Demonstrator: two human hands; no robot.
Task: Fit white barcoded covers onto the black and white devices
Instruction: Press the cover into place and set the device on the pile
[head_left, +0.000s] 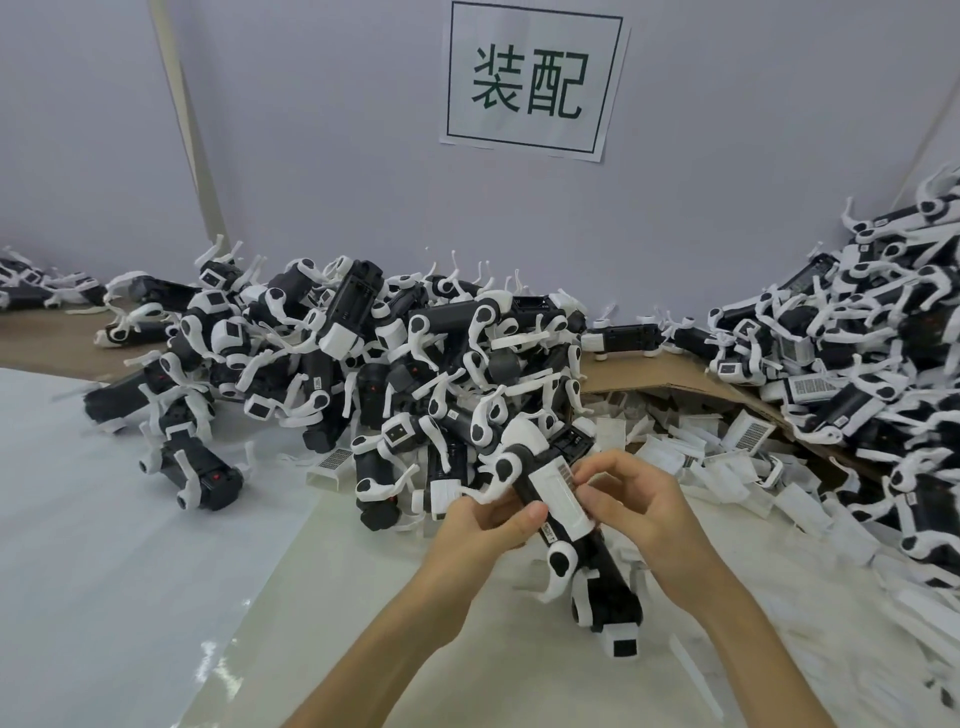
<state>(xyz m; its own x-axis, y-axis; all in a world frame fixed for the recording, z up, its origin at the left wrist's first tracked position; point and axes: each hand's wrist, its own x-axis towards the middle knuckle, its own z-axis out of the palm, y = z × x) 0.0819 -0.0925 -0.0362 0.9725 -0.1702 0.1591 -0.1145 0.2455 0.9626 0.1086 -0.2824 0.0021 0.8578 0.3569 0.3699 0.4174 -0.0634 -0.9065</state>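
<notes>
Low in the head view, just in front of the heaped devices (363, 353), the left hand (483, 525) grips a black and white device (524, 441), thumb laid across its black side. The right hand (639, 499) pinches the white barcoded cover (563, 493), which lies along the device's upper face with the barcode showing. Seating it well likely means squaring the cover's edges to the body, then pressing evenly end to end while the left hand braces. Both forearms rise from the bottom edge, fingers curled. Loose covers (675, 452) lie just to the right, beside the cardboard (675, 384).
</notes>
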